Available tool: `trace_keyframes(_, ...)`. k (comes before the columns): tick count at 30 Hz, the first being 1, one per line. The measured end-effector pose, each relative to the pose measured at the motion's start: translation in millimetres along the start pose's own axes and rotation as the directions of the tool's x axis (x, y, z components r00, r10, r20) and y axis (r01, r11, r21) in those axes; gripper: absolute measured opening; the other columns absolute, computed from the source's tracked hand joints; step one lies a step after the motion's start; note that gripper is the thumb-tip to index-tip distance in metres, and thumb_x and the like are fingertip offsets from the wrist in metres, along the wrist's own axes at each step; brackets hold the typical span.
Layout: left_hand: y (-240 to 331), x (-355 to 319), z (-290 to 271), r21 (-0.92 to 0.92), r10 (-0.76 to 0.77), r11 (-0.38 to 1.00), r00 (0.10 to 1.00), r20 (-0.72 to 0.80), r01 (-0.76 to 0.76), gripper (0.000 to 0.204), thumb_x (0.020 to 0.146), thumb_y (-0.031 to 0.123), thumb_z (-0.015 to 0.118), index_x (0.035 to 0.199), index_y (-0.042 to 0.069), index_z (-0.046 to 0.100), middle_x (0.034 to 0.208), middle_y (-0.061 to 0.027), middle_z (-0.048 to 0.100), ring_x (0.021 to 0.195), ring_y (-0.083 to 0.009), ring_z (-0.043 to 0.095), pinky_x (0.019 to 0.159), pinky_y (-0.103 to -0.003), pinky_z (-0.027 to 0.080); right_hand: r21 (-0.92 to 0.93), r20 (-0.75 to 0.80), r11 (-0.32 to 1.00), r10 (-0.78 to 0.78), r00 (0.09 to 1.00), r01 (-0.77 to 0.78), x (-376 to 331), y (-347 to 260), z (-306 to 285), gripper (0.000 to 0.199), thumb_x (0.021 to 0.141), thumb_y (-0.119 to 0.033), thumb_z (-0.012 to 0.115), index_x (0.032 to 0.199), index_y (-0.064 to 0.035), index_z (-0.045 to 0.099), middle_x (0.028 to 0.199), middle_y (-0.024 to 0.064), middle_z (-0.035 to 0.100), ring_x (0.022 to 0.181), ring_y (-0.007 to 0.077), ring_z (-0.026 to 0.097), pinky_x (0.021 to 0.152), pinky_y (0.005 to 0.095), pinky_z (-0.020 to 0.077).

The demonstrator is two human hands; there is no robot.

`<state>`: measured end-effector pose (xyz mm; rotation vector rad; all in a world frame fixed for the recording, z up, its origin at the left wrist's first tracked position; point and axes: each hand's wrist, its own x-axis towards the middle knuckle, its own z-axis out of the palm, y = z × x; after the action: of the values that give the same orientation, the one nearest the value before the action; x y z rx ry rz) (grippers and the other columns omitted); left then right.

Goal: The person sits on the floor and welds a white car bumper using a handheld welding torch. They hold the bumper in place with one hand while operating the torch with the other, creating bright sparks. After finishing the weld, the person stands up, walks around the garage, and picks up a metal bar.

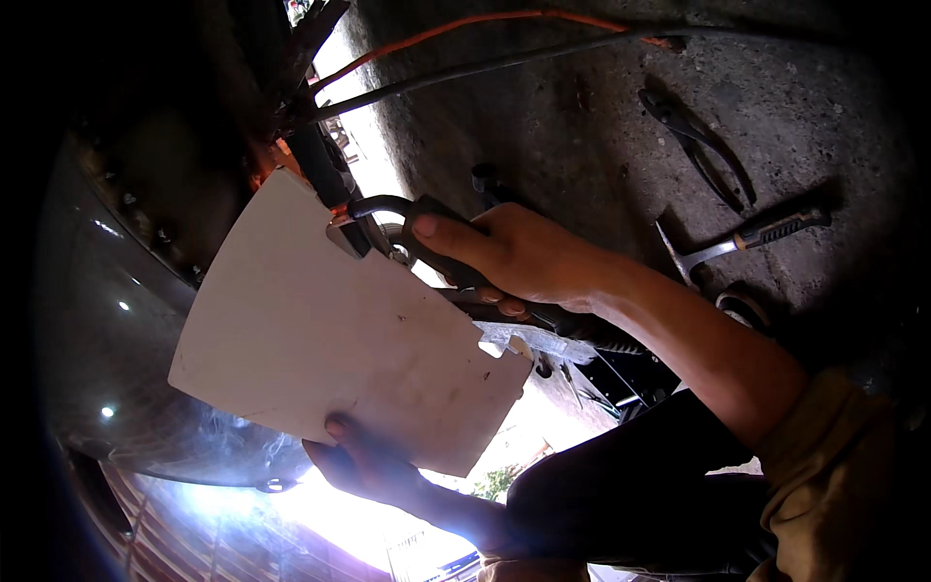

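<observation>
My right hand is closed around the black handle of a welding torch, thumb along its top. The torch's curved neck ends in a coppery tip beside the upper right edge of a pale flat sheet. From below, my left hand grips the sheet's lower edge, with the thumb on its near face and the other fingers hidden behind it. The sheet's top corner lies close to a dark metal bar, where an orange glow shows. The sheet covers whatever is behind it.
On the concrete floor at the right lie pliers and a pointed hammer. An orange cable and a dark cable cross the top. A curved, glossy vehicle panel fills the left. Bright light and smoke show below it.
</observation>
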<state>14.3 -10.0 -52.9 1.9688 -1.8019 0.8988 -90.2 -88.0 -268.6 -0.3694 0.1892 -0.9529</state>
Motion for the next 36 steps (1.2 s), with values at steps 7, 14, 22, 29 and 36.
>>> trace_keyframes(7, 10, -1, 2, 0.004, -0.145, 0.989, 0.987, -0.071, 0.146, 0.047, 0.098, 0.031, 0.051, 0.132, -0.002, 0.05, 0.119, -0.0182, 0.06, 0.101, -0.0247, 0.061, 0.083, -0.038, 0.052, 0.062, -0.016, 0.998, -0.004, 1.0, 0.005, 1, 6, -2, 0.071, 0.087, -0.073, 0.048, 0.066, -0.0057, 0.057, 0.051, 0.0017, 0.048, 0.04, 0.0098, 0.047, 0.041, 0.0271, 0.0367)
trace_keyframes(14, -14, -6, -17, -0.217, -0.088, 0.975, 0.975, -0.205, 0.042, 0.043, 0.096, 0.027, 0.055, 0.127, -0.003, 0.051, 0.119, -0.0163, 0.056, 0.102, -0.024, 0.057, 0.087, -0.039, 0.049, 0.047, -0.024, 0.997, 0.065, 0.998, -0.064, -1, 12, -14, 0.071, 0.088, -0.072, 0.047, 0.069, -0.004, 0.059, 0.053, 0.0016, 0.049, 0.042, 0.0093, 0.047, 0.043, 0.027, 0.0367)
trace_keyframes(22, -8, -7, -13, -0.235, -0.098, 0.971, 0.977, -0.188, 0.052, 0.042, 0.096, 0.026, 0.056, 0.124, -0.004, 0.051, 0.118, -0.0174, 0.056, 0.1, -0.0249, 0.057, 0.085, -0.04, 0.049, 0.039, 0.012, 0.998, 0.041, 0.999, -0.042, 3, 9, -8, 0.072, 0.088, -0.072, 0.046, 0.062, -0.0057, 0.056, 0.051, 0.0017, 0.047, 0.04, 0.0094, 0.045, 0.043, 0.0274, 0.0365)
trace_keyframes(29, -7, -5, -4, -0.215, -0.085, 0.975, 0.987, -0.135, 0.055, 0.045, 0.097, 0.027, 0.054, 0.13, -0.003, 0.048, 0.12, -0.0176, 0.056, 0.1, -0.0247, 0.057, 0.085, -0.039, 0.049, -0.016, -0.014, 1.0, 0.022, 1.0, -0.022, 0, 4, -11, 0.073, 0.088, -0.073, 0.046, 0.052, -0.0094, 0.05, 0.044, 0.0, 0.042, 0.039, 0.0097, 0.045, 0.045, 0.0274, 0.037)
trace_keyframes(36, -1, -4, -1, -0.058, -0.063, 0.997, 0.993, -0.097, 0.058, 0.045, 0.097, 0.027, 0.051, 0.132, -0.001, 0.049, 0.119, -0.0169, 0.058, 0.101, -0.0241, 0.059, 0.084, -0.039, 0.05, 0.04, 0.014, 0.999, -0.026, 1.0, 0.026, 3, 1, -5, 0.074, 0.087, -0.074, 0.046, 0.052, -0.0089, 0.05, 0.044, 0.0004, 0.044, 0.038, 0.0103, 0.048, 0.043, 0.0279, 0.0366)
